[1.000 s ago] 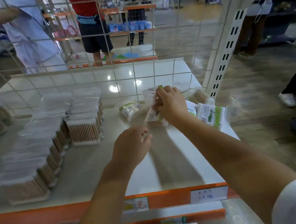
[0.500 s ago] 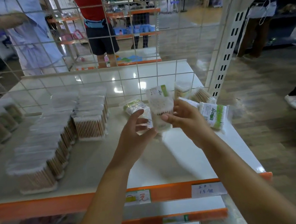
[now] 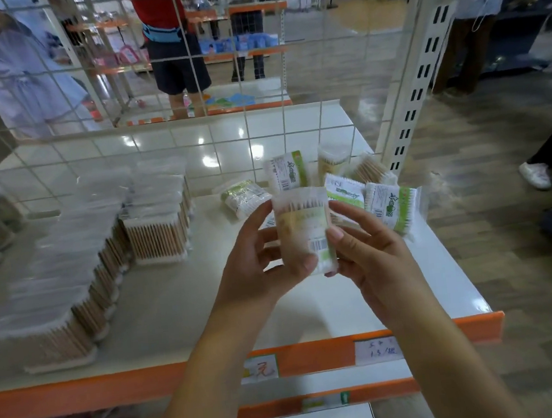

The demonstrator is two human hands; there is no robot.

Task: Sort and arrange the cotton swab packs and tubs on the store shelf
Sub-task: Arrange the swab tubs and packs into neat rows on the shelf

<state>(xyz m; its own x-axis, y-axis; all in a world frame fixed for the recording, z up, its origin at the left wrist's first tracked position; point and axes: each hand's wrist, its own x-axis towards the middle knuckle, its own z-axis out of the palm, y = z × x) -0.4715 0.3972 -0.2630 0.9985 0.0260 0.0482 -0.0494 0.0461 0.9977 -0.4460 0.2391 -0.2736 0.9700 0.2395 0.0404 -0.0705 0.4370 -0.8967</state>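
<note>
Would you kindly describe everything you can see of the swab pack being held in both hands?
The swab pack is a clear, soft-looking plastic bag of wooden-stemmed cotton swabs, stems standing roughly upright, white tips at its bottom. A faded yellowish label crosses its middle, and a barcode sticker with a green patch sits low on its right side. It is held upright above the shelf, in front of the loose packs. The left hand grips its left edge and lower front; the right hand pinches its right edge.

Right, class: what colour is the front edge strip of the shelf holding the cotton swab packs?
Orange, seen in the head view along the shelf's front edge strip.
</note>
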